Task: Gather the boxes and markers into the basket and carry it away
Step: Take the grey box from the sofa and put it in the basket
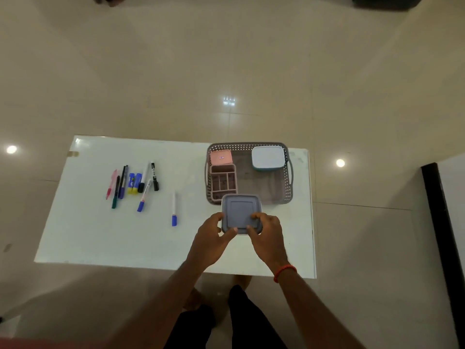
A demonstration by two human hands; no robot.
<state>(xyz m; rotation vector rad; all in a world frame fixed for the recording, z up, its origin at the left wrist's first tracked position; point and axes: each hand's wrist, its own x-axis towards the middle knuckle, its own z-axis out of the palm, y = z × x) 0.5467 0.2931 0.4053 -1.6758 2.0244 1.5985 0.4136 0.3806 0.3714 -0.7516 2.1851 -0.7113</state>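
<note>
Grey box [241, 214] was held in both hands at the near edge of the basket [289, 172], its far side overlapping the basket's near wall in view. Could not tell if it was lifted clear of the desk [88, 235] or resting on it.

Left hand [212, 238] gripped the box's near-left corner, thumb on the lid. Right hand [266, 235] gripped the near-right corner, fingers curled over the lid's top. Both were grasping the box, neither free.

Handling, judged: the box looked like stiff, lidded plastic, likely light and not fragile. The smooth sides could slip, so a hold on opposite walls under the lid rim seemed safer than on the lid alone, which might pop off. Contents unknown.

Already in the basket: pink box [221, 157] at the far-left corner, a pink divided organiser [223, 181] just in front of it, and a white box [268, 157] with a teal base at the far right. Free floor space was left in the basket's near-right part, probably enough for the grey box.

Markers [133, 182] lay in a loose bunch on the desk's left side, well apart from the basket. A lone marker [174, 209] with a blue cap lay between them and the hands. These looked thin, light and prone to roll, best taken by the barrels, several at once.

A red wristband [284, 272] was on the right wrist. Glossy tiled floor [226, 59] lay all around.
</note>
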